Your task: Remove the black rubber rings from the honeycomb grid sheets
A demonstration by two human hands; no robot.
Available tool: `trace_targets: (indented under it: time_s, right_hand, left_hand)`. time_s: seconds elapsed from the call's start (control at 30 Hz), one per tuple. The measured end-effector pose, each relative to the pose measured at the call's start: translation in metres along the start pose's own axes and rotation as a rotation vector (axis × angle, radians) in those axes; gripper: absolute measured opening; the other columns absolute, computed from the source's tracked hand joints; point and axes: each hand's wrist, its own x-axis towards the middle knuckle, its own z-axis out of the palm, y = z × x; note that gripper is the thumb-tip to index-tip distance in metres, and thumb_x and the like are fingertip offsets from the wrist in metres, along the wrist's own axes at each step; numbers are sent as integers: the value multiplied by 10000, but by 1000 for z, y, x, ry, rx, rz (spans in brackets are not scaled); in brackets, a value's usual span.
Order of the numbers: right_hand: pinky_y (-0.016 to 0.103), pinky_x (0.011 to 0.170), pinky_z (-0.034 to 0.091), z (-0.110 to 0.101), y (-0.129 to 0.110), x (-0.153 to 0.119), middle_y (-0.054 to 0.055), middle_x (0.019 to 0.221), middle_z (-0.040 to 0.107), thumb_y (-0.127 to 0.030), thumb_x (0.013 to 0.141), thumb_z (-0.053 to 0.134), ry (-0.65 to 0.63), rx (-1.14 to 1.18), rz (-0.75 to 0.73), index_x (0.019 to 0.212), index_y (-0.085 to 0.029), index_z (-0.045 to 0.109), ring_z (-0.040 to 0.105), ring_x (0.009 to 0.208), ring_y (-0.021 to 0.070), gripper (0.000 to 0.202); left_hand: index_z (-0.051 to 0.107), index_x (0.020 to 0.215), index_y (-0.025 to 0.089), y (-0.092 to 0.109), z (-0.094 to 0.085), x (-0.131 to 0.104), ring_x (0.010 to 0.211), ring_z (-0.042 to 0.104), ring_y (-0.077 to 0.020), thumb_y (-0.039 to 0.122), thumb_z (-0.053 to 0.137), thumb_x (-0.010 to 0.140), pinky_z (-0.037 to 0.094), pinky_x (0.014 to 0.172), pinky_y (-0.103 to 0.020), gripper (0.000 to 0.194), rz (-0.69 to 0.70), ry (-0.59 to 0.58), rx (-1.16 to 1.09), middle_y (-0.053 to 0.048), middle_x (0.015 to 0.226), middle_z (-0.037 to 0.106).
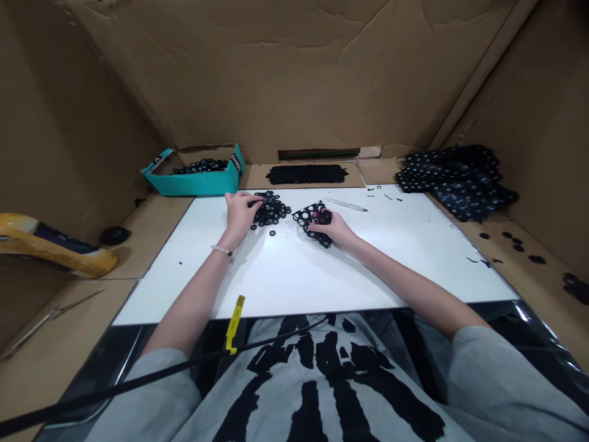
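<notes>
My left hand [242, 215] is at the left edge of a pile of small black rings [272, 212] on the white board. Its thumb and fingers come together over the rings; whether a ring sits between the fingertips is too small to tell. My right hand [335, 228] is closed on a bunched black perforated sheet [304, 216] full of round holes, its left part spreading out toward the pile. A single ring [272, 233] lies just in front of the pile. Behind the right hand lies a slim pale pen-like tool [347, 204].
A teal box [193, 183] holds more black rings at back left. Black strips [307, 174] lie at the back. Perforated black sheets [455, 178] are heaped at back right. Left are a yellow bottle [59, 245] and tweezers [55, 314]. A black cable [161, 372] crosses in front.
</notes>
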Motion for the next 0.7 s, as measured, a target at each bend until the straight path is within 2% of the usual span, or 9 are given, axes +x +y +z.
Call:
trace_targets:
  time_s: [0.07,0.13,0.27,0.33,0.43,0.57,0.63,0.7]
  right_hand:
    - [339,786,518,1,-1,-1,0,799,683,-337,514,877,11,-26,-8,916,-184,601,632,764,173,512]
    - [334,779,517,2,-3,-3,9,825,688,-350,509,880,30,-50,-9,920,-182,609,633,786,179,519]
    - [328,799,510,7,-7,-6,17,851,693,-354,494,881,39,-46,-25,894,-173,619,631,811,182,511]
    - [330,807,505,8,-8,-6,20,840,698,-361,508,872,18,-36,-36,887,-169,619,631,811,182,495]
    - [334,831,498,8,-6,-5,14,828,703,-359,527,864,-21,-6,-46,896,-169,618,639,821,181,482]
    - [358,879,499,5,-6,-2,-9,808,706,-287,493,876,-84,36,-15,954,-187,602,656,822,179,546]
    - [362,866,506,3,-6,-1,-13,794,704,-264,484,874,-86,26,-11,965,-193,594,656,799,178,562]
    - [361,847,511,1,-7,1,-12,787,700,-260,484,869,-69,5,-29,956,-192,591,649,775,174,553]
  left_hand:
    - [794,962,240,9,-1,-3,1117,471,-340,323,665,830,375,1000,-502,202,59,41,58,-117,1034,671]
    - [773,1040,237,24,-1,-8,1082,497,-316,345,664,843,377,994,-478,250,133,-2,25,-103,1023,677]
    - [756,1020,227,63,4,-29,925,572,-254,429,700,819,436,885,-399,290,307,-333,-177,-57,903,734]
    - [760,929,228,76,10,-40,897,577,-246,452,718,793,458,810,-367,266,324,-443,-236,-51,879,746]
    - [755,824,221,84,18,-50,858,603,-233,427,704,790,473,769,-346,215,229,-482,-285,-47,852,751]
    - [759,820,186,76,24,-46,796,656,-224,361,666,796,489,731,-332,200,13,-480,-399,-62,857,762]
    - [753,831,167,69,26,-39,787,671,-226,340,684,771,497,722,-325,196,-106,-450,-479,-73,857,763]
    - [741,848,151,59,26,-30,794,677,-224,319,695,754,505,728,-321,197,-231,-368,-557,-83,857,761]
